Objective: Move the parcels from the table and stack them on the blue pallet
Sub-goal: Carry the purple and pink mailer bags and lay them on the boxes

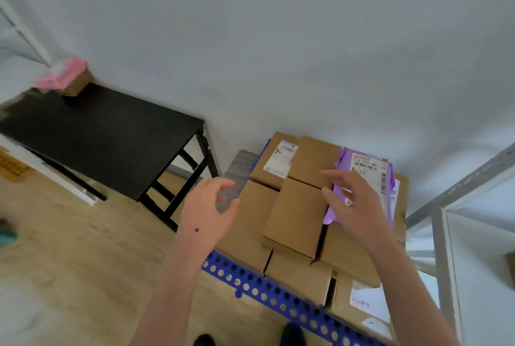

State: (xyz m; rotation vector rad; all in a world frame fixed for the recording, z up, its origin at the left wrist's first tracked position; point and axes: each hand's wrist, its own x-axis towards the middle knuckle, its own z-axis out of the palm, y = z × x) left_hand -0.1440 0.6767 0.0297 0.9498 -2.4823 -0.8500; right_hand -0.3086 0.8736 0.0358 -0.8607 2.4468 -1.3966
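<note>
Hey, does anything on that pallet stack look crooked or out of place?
Mildly. The purple mailer lies crumpled and askew across the boxes under the right hand, a corner sagging into a gap beside the top box. The boxes look square on the pallet. The left hand grips a grey bag.

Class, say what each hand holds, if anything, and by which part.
The left hand grips a grey parcel by its near end. The right hand holds nothing; its open fingers are spread over the purple parcel.
</note>
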